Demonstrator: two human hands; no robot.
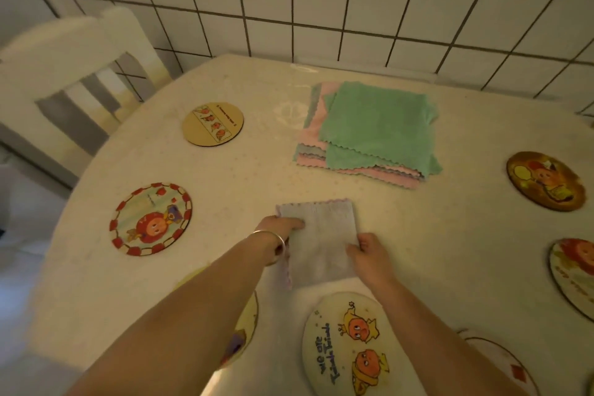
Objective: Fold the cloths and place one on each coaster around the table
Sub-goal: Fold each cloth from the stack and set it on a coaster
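Grey cloth [321, 241] flat on worktop [225, 202], near my edge. Left hand [283, 228] presses its left side, fingers straight; right hand [369, 251] pinches the right edge. Light, limp, unbreakable: best taken by corners, creases pressed flat.

a home dining corner, probably in or beside a kitchen. the table [193, 267], under a pale patterned cover, is pushed up against a wall of white square tiles [353, 3] with dark grout. a white slatted wooden chair [64, 67] stands at the table's far left edge. cartoon-printed coasters [150, 219] ring the tabletop, and a stack of pastel household cloths [369, 132] lies on it near the tiled wall.
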